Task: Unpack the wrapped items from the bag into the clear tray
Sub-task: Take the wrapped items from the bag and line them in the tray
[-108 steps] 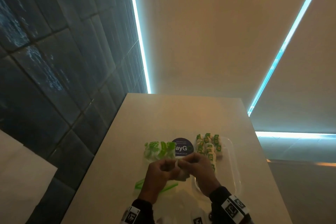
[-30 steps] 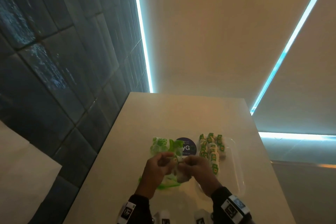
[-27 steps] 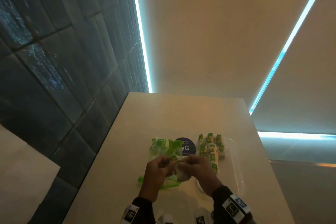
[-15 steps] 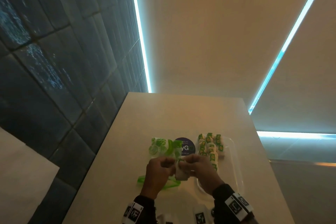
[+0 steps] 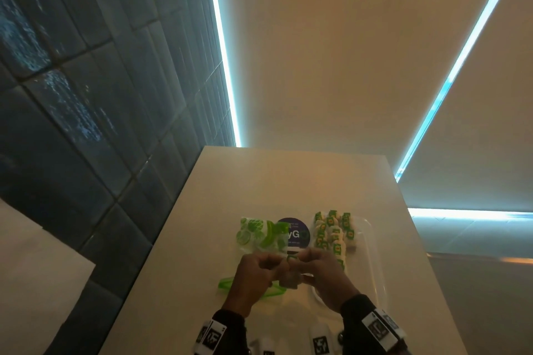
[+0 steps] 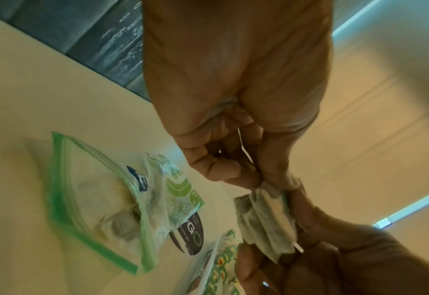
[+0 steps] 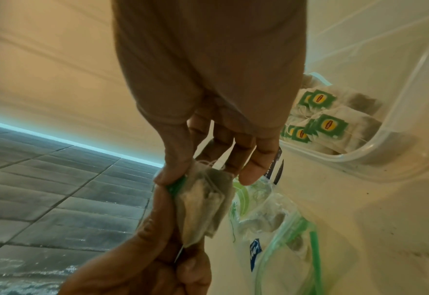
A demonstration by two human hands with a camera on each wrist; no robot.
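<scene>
A pale tea bag (image 5: 290, 279) hangs between both hands above the table. My left hand (image 6: 248, 177) pinches its top edge with thumb and curled fingers. My right hand (image 7: 195, 173) pinches the tea bag (image 7: 203, 203) by its green tag end, the other fingers loosely straight. Below and left lies the clear zip bag (image 6: 102, 199) with a green seal, a few wrapped items still inside. The clear tray (image 5: 372, 256) sits to the right. Several tea bags with green tags (image 7: 329, 123) lie at its far end.
A round dark sticker (image 5: 292, 235) sits on the table between zip bag and tray. The pale table (image 5: 288, 181) runs to a far edge. A dark tiled surface (image 5: 86, 124) lies along its left side. The tray's near half holds nothing.
Both hands stay together on the tea bag over the zip bag's mouth, shifting only slightly. Zip bag and tray have not moved.
</scene>
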